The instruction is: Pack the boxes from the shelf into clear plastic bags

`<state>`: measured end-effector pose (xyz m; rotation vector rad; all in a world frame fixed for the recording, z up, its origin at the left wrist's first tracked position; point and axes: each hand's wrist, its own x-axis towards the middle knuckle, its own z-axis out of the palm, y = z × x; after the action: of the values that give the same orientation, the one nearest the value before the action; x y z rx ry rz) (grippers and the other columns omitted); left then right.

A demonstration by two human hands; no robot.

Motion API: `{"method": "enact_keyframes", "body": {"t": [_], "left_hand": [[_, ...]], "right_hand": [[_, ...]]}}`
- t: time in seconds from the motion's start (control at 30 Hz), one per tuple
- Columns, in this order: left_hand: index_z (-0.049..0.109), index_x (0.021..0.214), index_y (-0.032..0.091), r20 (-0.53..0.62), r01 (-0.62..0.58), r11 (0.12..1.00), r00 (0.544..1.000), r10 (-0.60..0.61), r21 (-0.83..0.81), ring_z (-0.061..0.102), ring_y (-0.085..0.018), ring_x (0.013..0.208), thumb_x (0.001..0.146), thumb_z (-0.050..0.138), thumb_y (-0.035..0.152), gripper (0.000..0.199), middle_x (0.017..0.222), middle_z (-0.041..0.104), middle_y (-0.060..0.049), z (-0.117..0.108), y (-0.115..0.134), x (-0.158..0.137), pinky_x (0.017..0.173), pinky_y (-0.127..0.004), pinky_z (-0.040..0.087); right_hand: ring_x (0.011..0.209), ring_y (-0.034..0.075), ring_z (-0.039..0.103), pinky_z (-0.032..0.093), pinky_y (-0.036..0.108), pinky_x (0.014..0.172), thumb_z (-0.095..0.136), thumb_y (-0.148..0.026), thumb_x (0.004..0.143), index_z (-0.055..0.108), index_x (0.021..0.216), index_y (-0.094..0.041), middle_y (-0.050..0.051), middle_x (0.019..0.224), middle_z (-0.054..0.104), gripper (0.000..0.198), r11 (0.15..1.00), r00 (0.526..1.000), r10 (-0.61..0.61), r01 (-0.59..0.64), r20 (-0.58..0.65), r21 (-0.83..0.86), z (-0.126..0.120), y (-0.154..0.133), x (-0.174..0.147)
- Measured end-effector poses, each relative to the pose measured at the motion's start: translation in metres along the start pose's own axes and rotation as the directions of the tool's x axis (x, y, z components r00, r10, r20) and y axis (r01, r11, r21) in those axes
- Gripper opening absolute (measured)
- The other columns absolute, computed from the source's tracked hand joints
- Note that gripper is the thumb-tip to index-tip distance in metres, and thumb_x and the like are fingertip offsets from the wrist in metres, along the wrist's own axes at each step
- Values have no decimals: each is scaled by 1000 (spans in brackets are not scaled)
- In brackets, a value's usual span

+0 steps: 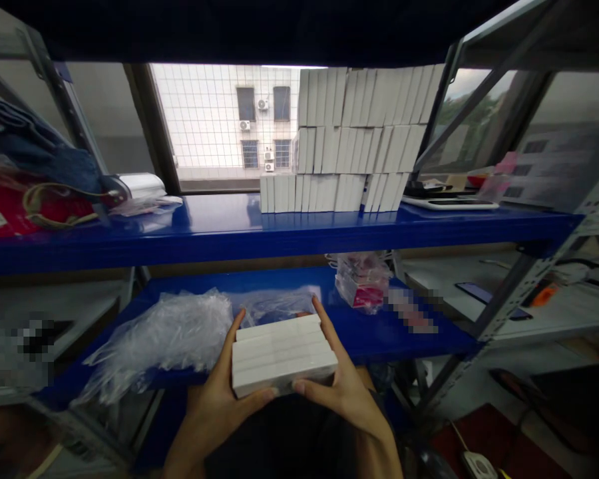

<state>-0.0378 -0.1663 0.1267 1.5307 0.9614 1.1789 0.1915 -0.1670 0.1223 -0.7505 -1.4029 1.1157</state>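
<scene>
Between my two hands is a bundle of several slim white boxes [283,352], held side by side over the front of the lower blue shelf. My left hand [224,379] grips its left end, with the thumb along the near edge. On the right end, my right hand [342,379] is closed in the same way, fingers along the side and thumb at the front. A heap of clear plastic bags [167,332] lies just left of my left hand. Behind the bundle, more thin clear plastic [279,303] lies flat on the shelf.
On the upper blue shelf [204,223], white boxes [352,143] stand stacked in three rows. A plastic-wrapped pink and white package [363,286] sits at the lower shelf's back right. Metal uprights [499,313] flank the shelves. A white roll [140,185] lies upper left.
</scene>
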Motion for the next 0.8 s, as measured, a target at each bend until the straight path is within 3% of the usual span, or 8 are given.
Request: {"method": "enact_keyframes", "body": {"t": [0.1, 0.2, 0.3, 0.4, 0.53, 0.73, 0.8], "left_hand": [[14, 163, 41, 52, 92, 993, 995, -88, -79, 64, -31, 125, 72, 88, 37, 118, 141, 61, -8, 6, -11, 6, 111, -52, 49], [21, 161, 39, 28, 81, 990, 997, -79, -115, 66, -30, 117, 63, 94, 32, 123, 141, 58, -9, 14, -19, 11, 101, -46, 56], [33, 157, 36, -38, 35, 996, 999, -38, -76, 62, -32, 123, 58, 96, 28, 117, 148, 52, -10, 19, -24, 15, 100, -42, 57], [46, 149, 33, -111, -60, 998, 992, 63, 33, 55, -34, 134, 62, 92, 27, 99, 149, 52, -10, 21, -25, 19, 107, -43, 51], [53, 142, 31, -141, -109, 989, 983, 122, 98, 60, -33, 129, 68, 87, 28, 82, 146, 55, -11, 19, -26, 20, 103, -42, 54], [48, 145, 31, -157, -17, 999, 987, 24, 47, 65, -31, 119, 58, 94, 32, 99, 143, 57, -11, 19, -28, 18, 91, -35, 58], [40, 150, 30, -174, 19, 1000, 985, -19, -3, 69, -28, 109, 61, 92, 39, 104, 140, 60, -10, 20, -28, 19, 79, -31, 61]], "right_hand": [[136, 31, 54, 45, 43, 111, 86, -26, 69, 36, 155, -32, 11, 151, 51, 100, 997, 1000, -14, 12, -23, -73, -9, 8, -3], [138, 34, 51, 44, 45, 112, 87, -24, 63, 49, 143, -32, 9, 154, 49, 89, 991, 997, -64, 57, -51, -125, -14, 10, -5], [146, 34, 41, 38, 48, 118, 85, -21, 64, 46, 148, -35, 7, 160, 42, 93, 982, 996, -54, 40, -70, -185, -17, 8, -6], [150, 31, 36, 34, 49, 121, 80, -15, 69, 35, 156, -38, 6, 162, 40, 101, 976, 998, -17, 2, -65, -216, -20, 11, -6], [150, 30, 38, 33, 49, 121, 76, -9, 68, 29, 159, -35, 9, 163, 39, 106, 974, 997, -41, 24, -71, -226, -23, 22, -5], [145, 32, 45, 38, 48, 119, 84, -24, 73, 41, 155, -30, 10, 161, 43, 93, 990, 994, -40, 26, -97, -137, -22, 30, -6], [139, 32, 53, 44, 48, 115, 83, -36, 78, 41, 156, -31, 10, 155, 52, 88, 999, 995, -3, -2, -101, -47, -22, 33, -5]]}}
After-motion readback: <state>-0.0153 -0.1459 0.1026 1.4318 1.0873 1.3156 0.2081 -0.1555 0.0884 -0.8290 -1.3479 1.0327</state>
